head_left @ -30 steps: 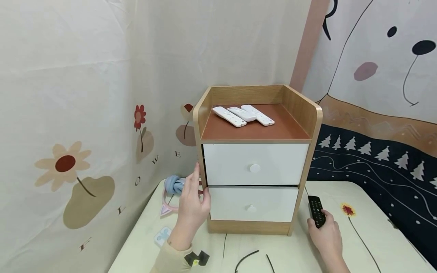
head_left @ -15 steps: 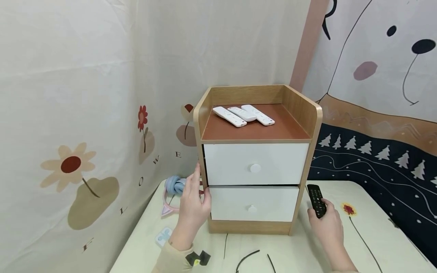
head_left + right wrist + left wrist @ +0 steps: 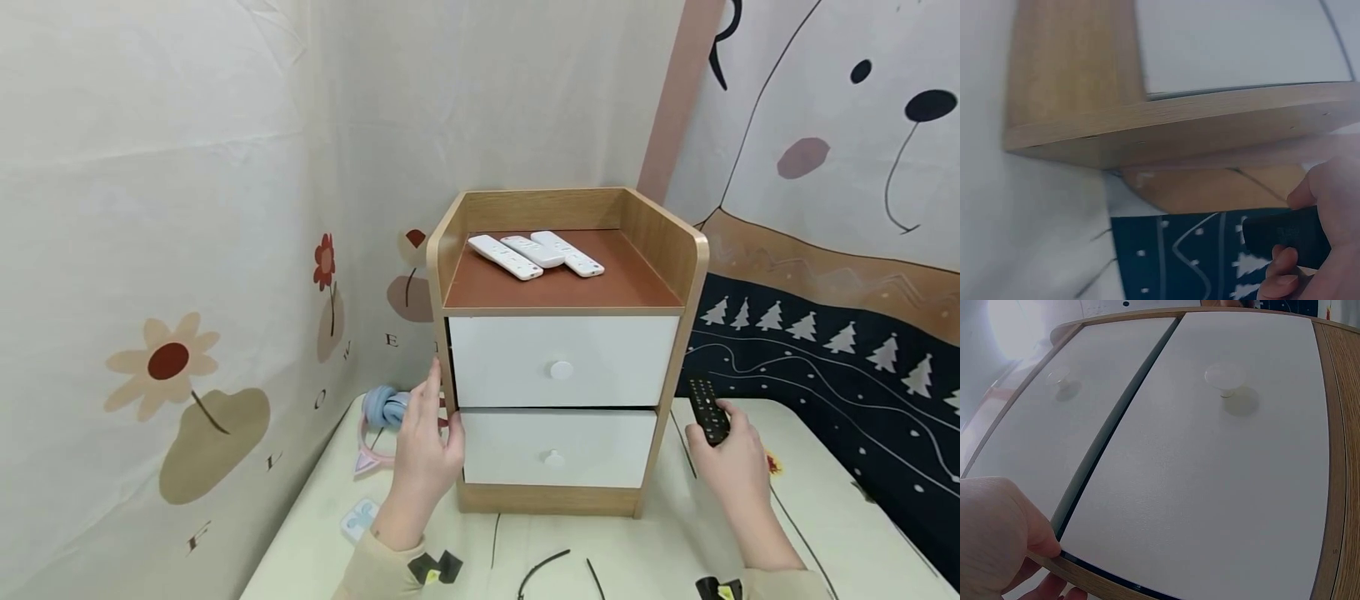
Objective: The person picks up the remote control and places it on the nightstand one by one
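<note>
A small wooden cabinet with two white drawers stands on the bed-like covered surface. My left hand rests against its left side, index finger straight up along the panel. In the left wrist view, the thumb lies at the front edge by the gap between the upper drawer and the lower drawer. To the right of the cabinet, my right hand grips a black remote control, raised with its buttons facing the head camera. Its dark back shows in the right wrist view.
Several white remotes lie on the cabinet's brown top. Behind the left hand are a blue knotted item and a pink band. A pale blue square piece lies nearer. Patterned cloth walls enclose the back.
My right hand has lifted the black remote up and slightly right, away from the surface. The left hand stays on the cabinet's side.
</note>
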Demonstrator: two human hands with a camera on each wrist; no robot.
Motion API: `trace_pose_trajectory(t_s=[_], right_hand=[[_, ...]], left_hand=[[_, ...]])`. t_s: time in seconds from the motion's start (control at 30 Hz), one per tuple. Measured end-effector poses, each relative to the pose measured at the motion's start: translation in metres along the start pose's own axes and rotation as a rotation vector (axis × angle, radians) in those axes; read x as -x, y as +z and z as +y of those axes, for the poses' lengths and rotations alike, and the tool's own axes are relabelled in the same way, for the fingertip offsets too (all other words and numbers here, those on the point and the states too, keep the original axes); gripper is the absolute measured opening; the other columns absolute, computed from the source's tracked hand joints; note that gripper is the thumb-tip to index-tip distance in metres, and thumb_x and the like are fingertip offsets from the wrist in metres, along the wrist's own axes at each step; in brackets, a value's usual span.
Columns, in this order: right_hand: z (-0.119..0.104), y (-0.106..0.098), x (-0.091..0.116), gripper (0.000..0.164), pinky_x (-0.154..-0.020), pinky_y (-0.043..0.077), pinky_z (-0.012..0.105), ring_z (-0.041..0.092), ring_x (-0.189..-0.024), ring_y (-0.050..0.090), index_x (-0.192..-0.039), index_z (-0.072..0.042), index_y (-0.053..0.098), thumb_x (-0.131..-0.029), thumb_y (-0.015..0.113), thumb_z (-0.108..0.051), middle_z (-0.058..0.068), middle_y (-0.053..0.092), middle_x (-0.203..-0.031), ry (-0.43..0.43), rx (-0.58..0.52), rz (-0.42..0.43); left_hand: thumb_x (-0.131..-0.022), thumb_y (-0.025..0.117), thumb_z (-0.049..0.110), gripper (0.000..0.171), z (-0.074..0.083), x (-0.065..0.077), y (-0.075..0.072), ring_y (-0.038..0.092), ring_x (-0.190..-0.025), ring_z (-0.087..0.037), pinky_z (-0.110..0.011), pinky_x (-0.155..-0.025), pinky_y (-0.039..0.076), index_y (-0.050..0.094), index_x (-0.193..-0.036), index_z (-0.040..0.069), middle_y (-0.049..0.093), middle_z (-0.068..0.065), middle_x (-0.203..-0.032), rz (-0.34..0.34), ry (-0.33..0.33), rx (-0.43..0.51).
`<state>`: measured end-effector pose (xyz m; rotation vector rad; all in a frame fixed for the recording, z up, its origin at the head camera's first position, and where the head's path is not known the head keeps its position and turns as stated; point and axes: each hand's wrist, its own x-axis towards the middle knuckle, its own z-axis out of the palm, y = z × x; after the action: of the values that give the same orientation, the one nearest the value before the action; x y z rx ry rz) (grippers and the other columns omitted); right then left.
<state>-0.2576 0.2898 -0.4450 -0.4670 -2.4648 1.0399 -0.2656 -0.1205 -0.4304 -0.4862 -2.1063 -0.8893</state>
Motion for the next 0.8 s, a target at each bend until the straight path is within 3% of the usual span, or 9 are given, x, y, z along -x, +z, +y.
trace_pose_trajectory(t_s=[0.37, 0.53, 0.8], right_hand=[[-0.038, -0.035, -0.01, 0.072, -0.089, 0.054, 0.062, 0.054, -0.127, 0.056, -0.17, -0.004, 0.036, -0.104, 0.056, -0.027, 0.038, 0.051, -0.153, -0.111, 0.006, 0.071], [-0.058, -0.05, -0.013, 0.072, -0.084, 0.046, 0.049, 0.049, -0.126, 0.056, -0.169, -0.007, 0.039, -0.102, 0.057, -0.027, 0.034, 0.055, -0.151, -0.164, -0.018, 0.136], [-0.09, -0.073, -0.015, 0.071, -0.081, 0.043, 0.044, 0.046, -0.126, 0.055, -0.169, -0.015, 0.042, -0.101, 0.056, -0.028, 0.03, 0.057, -0.153, -0.249, -0.085, 0.229]], left_hand=[[-0.098, 0.068, -0.004, 0.086, 0.002, 0.0, -0.001, 0.069, -0.108, -0.032, -0.04, -0.078, 0.07, 0.028, -0.174, 0.004, 0.059, -0.027, -0.142, 0.008, 0.012, -0.002], [-0.097, 0.068, -0.004, 0.087, 0.001, 0.001, 0.0, 0.069, -0.107, -0.032, -0.038, -0.078, 0.07, 0.028, -0.174, 0.004, 0.059, -0.026, -0.142, 0.015, 0.016, -0.015], [-0.098, 0.068, -0.003, 0.086, 0.002, 0.001, -0.001, 0.069, -0.108, -0.032, -0.037, -0.078, 0.07, 0.028, -0.174, 0.004, 0.059, -0.026, -0.143, 0.007, 0.005, -0.02]])
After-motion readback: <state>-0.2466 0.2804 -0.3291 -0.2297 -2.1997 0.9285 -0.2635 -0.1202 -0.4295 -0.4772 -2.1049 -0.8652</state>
